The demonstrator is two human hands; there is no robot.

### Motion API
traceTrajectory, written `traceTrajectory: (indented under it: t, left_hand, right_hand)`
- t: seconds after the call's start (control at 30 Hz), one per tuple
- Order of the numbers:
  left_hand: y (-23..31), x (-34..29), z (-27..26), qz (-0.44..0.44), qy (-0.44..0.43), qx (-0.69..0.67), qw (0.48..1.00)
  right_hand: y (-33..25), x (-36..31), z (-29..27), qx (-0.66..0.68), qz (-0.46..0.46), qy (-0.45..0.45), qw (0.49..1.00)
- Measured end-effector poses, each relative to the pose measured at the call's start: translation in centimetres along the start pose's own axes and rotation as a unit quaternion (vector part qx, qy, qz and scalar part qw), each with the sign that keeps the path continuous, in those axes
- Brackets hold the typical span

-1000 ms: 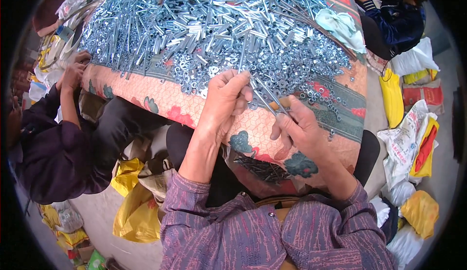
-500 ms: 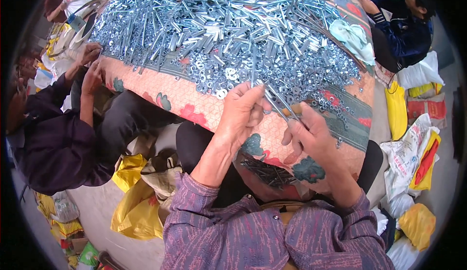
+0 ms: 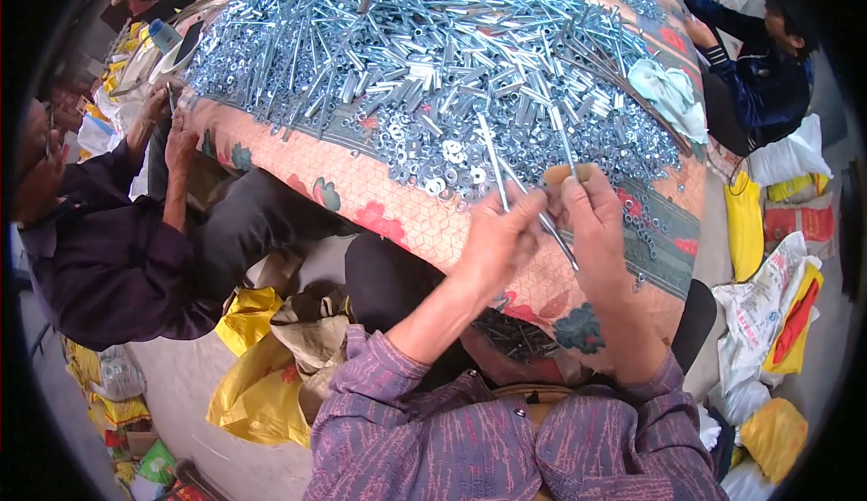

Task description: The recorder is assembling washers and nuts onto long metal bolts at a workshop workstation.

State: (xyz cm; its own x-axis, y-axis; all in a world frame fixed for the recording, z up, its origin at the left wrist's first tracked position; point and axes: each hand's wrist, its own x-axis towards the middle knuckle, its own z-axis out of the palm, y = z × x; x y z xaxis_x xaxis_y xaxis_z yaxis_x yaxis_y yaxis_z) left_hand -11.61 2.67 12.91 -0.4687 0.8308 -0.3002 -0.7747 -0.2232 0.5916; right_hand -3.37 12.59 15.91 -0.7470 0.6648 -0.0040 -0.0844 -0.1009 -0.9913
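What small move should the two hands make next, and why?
Probably slide a washer from the loose washers onto a rod. The left hand and right hand meet over the patterned cloth, pinching thin metal rods whose upper ends look bare, with the washers lying just beyond the fingertips.

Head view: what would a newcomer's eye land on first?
First, the huge heap of shiny silver metal rods, nuts and washers covering the upper middle, spread on a pink floral patterned cloth. Next, at centre right, the left hand and right hand meet at the heap's near edge, pinching thin silver rods. At the left edge sits another person in a dark purple sleeve, hands at the heap.
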Motion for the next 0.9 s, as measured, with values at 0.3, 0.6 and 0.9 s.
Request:
traceTrajectory:
  t: [0.3,0.6,0.9]
  left_hand:
    - [5.1,1.8,-1.9,0.083,0.047,0.053,0.994]
    - [11.8,7.3,-5.0,0.177,0.241,0.789,0.536]
    - [10.2,4.0,-3.8,0.094,0.079,0.298,0.947]
  right_hand:
    - [0.0,-0.1,0.2,0.01,-0.047,0.059,0.997]
    - [0.1,-1.2,-0.7,0.018,0.014,-0.008,1.0]
    - [0.6,-1.0,-1.3,0.102,0.012,-0.031,0.994]
